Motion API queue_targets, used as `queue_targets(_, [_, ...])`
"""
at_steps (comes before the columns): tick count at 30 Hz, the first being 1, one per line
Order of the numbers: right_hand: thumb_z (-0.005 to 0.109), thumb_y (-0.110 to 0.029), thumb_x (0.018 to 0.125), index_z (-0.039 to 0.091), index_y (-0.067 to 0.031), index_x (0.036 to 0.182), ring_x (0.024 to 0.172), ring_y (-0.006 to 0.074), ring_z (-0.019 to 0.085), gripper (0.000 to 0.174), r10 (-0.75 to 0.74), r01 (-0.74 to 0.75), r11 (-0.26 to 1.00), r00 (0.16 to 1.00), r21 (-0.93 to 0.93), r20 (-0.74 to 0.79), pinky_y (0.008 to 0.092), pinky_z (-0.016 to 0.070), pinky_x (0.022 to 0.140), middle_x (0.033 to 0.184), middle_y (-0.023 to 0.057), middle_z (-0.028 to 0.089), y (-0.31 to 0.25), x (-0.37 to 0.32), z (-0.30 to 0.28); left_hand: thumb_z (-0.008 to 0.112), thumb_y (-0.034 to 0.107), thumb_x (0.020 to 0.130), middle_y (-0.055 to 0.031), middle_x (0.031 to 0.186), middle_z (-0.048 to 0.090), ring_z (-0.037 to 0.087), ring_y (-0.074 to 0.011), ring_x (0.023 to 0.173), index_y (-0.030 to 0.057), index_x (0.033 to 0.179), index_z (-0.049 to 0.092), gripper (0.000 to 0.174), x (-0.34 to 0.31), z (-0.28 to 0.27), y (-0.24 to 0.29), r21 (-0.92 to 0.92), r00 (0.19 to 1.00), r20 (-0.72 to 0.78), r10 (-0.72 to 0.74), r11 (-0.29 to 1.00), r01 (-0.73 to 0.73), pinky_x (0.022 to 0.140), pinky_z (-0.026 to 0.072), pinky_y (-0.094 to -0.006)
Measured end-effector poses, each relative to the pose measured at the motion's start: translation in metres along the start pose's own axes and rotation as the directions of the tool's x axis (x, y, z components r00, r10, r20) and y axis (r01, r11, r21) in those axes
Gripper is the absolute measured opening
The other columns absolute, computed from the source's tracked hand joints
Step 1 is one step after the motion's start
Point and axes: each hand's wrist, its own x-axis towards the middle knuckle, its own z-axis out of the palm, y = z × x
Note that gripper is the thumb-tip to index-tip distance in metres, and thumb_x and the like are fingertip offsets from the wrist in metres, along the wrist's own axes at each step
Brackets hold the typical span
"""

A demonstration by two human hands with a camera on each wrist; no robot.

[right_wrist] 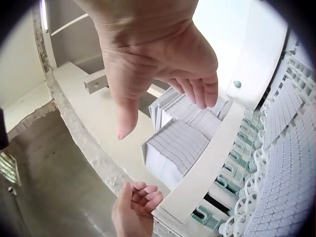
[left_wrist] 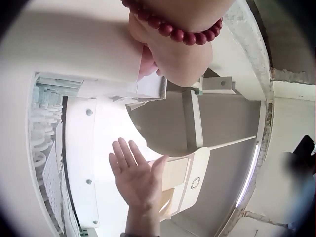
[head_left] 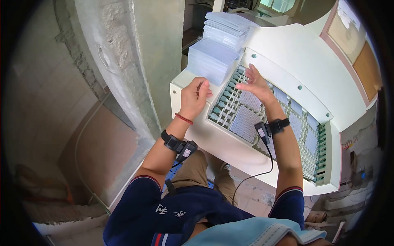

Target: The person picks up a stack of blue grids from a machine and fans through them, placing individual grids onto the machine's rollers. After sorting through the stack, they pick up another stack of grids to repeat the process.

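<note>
**Hands at the sheet stack, none lifted yet**

The right hand (head_left: pixel 254 84) is flat, its fingers straight and spread, and holds nothing. It hangs over the upper end of the conveyor (head_left: pixel 223 104), just right of centre in the head view. The left hand (head_left: pixel 196 96), left of it, has its fingers curled into a loose fist. Nothing shows in its grasp, and it sits at the near corner of the stack of plastic sheets (head_left: pixel 213 61).

That stack stands on the white machine housing (head_left: pixel 295 61), top centre of the frame, with a second pile behind it. Below and to the right, single ribbed sheets (head_left: pixel 245 123) lie flat in a row on the conveyor's green links, running toward the lower right.

By the look of it, this is the pause between feeding one sheet and taking another. Taking one would call for parting a single thin sheet at the stack's corner without dragging its neighbours. It would then need laying square in the free space at the belt's upper end.
</note>
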Motion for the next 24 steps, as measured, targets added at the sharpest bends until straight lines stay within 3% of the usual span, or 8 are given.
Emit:
queue_targets(2, [0.080,-0.029,0.052,0.010,0.0056,0.133,0.124,0.0325,0.027,0.113,-0.021,0.021,0.999,1.000,-0.047,0.005,0.0384,0.0239,0.101,0.131,0.0267,0.027,0.010,0.022,0.018,0.047,0.017,0.088,-0.0085,0.070,0.058,0.060,-0.0128,0.063,-0.0047,0.088,0.053,0.023,-0.001,0.001,0.004,0.031,0.999,-0.024,0.032,0.999,-0.032,0.058,0.0507,-0.0240])
queue_targets(4, [0.083,-0.035,0.044,0.003,0.0124,0.130,0.126,0.0365,0.020,0.126,-0.015,0.014,1.000,0.994,0.009,0.104,0.0381,0.0171,0.103,0.129,0.0339,0.023,0.004,0.032,0.036,0.047,0.018,0.088,-0.0088,0.067,0.059,0.061,-0.0134,0.062,-0.0038,0.087,0.053,0.023,-0.001,0.001,0.005,0.103,0.997,-0.042,0.068,0.993,-0.063,0.057,0.0494,-0.0229])
queue_targets(6, [0.083,-0.035,0.044,0.003,0.0121,0.130,0.126,0.0369,0.021,0.127,-0.037,0.038,0.999,0.994,-0.011,0.104,0.0365,0.0164,0.104,0.130,0.0338,0.023,0.006,0.030,0.045,0.047,0.017,0.088,-0.0088,0.066,0.060,0.062,-0.0137,0.061,-0.0031,0.086,0.054,0.021,-0.001,0.002,0.006,0.104,0.995,-0.059,0.074,0.992,-0.068,0.056,0.0488,-0.0227])
queue_targets(8, [0.083,-0.034,0.044,0.003,0.0121,0.130,0.126,0.0369,0.022,0.126,-0.020,0.019,0.998,1.000,0.052,0.013,0.0369,0.0181,0.103,0.129,0.0338,0.023,0.014,0.028,0.049,0.047,0.017,0.088,-0.0090,0.066,0.060,0.062,-0.0138,0.062,-0.0030,0.086,0.053,0.021,-0.003,0.004,0.005,0.089,0.992,-0.079,0.094,0.992,-0.087,0.055,0.0488,-0.0227])
queue_targets(12, [0.083,-0.032,0.044,0.004,0.0120,0.130,0.125,0.0362,0.023,0.125,0.016,-0.017,0.999,1.000,0.041,0.024,0.0377,0.0209,0.102,0.129,0.0335,0.024,0.013,0.026,0.044,0.048,0.016,0.087,-0.0090,0.066,0.059,0.062,-0.0137,0.062,-0.0031,0.086,0.053,0.020,-0.003,0.003,0.005,0.116,0.992,-0.077,0.096,0.989,-0.087,0.055,0.0489,-0.0229])
queue_targets(14, [0.083,-0.033,0.045,0.004,0.0120,0.130,0.123,0.0356,0.027,0.125,0.036,-0.046,0.990,0.997,0.136,0.072,0.0377,0.0246,0.101,0.128,0.0327,0.026,0.007,0.027,0.040,0.049,0.016,0.087,-0.0091,0.069,0.059,0.062,-0.0137,0.062,-0.0030,0.086,0.053,0.019,-0.004,0.003,0.006,0.154,0.987,-0.080,0.136,0.981,-0.123,0.055,0.0493,-0.0232])
queue_targets(21, [0.081,-0.039,0.048,0.006,0.0121,0.130,0.120,0.0359,0.031,0.122,0.042,-0.043,0.999,0.995,0.010,0.087,0.0377,0.0288,0.098,0.126,0.0313,0.031,-0.001,0.025,0.032,0.050,0.013,0.086,-0.0098,0.070,0.058,0.062,-0.0138,0.064,-0.0028,0.086,0.053,0.016,-0.003,0.004,-0.001,0.154,0.980,-0.104,0.171,0.976,-0.154,0.055,0.0507,-0.0235])
queue_targets(24, [0.080,-0.042,0.049,0.010,0.0121,0.130,0.121,0.0360,0.031,0.119,-0.036,0.035,0.999,0.998,-0.023,-0.043,0.0383,0.0283,0.098,0.127,0.0317,0.030,-0.023,0.029,0.016,0.051,0.013,0.086,-0.0095,0.070,0.058,0.062,-0.0135,0.063,-0.0026,0.085,0.053,0.016,-0.003,0.004,-0.001,0.160,0.978,-0.096,0.187,0.972,-0.171,0.055,0.0510,-0.0235])
